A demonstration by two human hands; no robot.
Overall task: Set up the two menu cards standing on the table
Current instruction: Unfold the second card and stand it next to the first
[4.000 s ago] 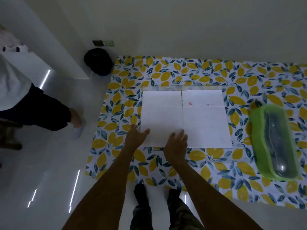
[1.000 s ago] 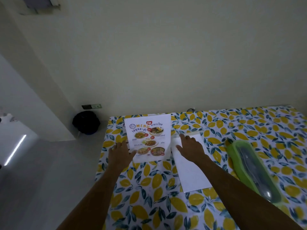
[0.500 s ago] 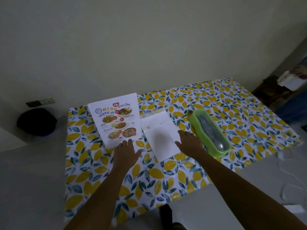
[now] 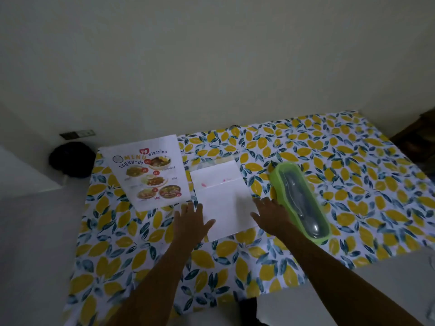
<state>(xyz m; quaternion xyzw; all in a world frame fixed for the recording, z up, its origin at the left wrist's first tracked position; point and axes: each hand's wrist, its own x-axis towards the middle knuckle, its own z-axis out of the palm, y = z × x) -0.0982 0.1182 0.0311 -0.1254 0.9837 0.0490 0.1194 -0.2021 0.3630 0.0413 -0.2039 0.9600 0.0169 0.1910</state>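
Observation:
One menu card (image 4: 148, 174) stands upright at the table's far left, its printed side with food pictures facing me. A second menu card (image 4: 222, 196) lies flat to its right, blank white side up, with a crease and faint pink marks. My left hand (image 4: 190, 222) lies spread at that flat card's near left corner, thumb over its edge. My right hand (image 4: 270, 214) is spread at the card's right edge. Neither hand grips anything.
The table (image 4: 341, 165) wears a cloth with yellow lemons and blue leaves. A green cutlery box (image 4: 299, 198) with a clear lid lies right beside my right hand. A black bag (image 4: 69, 160) sits on the floor past the table's left end, below a wall socket (image 4: 77, 134).
Four seconds ago both cards lay flat and blank side up; the left one has since been stood up. In the last half second my left hand shifted right, onto the flat card's corner.

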